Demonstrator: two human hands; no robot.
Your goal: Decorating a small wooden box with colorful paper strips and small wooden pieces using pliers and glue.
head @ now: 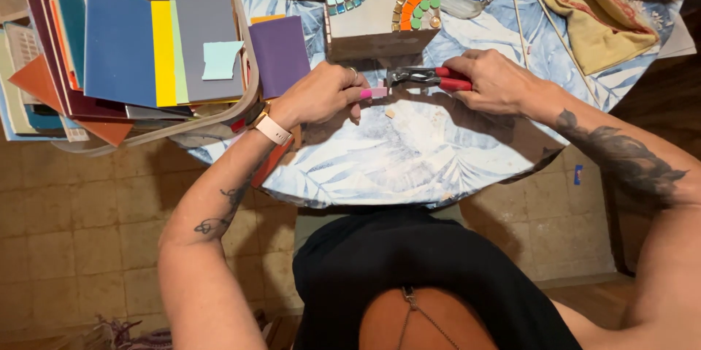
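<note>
Gripping a small pink tile piece (377,92) between thumb and fingertips, the left hand (321,94) holds it over the round table (409,160), whose cloth has a pale blue leaf print. The right hand (496,83) is clenched around the red handles of a pair of tile nippers (423,77), whose metal head meets the pink piece just right of the left hand's fingers. A tiny pale chip (390,112) lies on the cloth just below the nippers.

Left of the nippers, a shallow basket (248,65) with a bent wooden rim holds a stack of flat colour tiles: blue, yellow, grey, purple, orange and maroon sheets leaning against each other, with a small mint piece (221,59) on the grey one. Just above the nippers stands a mosaic box (380,6), its top set with arcs of round red, blue, green and orange pieces. To the upper right of the nippers lies a crumpled yellow cloth (595,10). The left wrist wears a watch with a pale strap (274,129).
</note>
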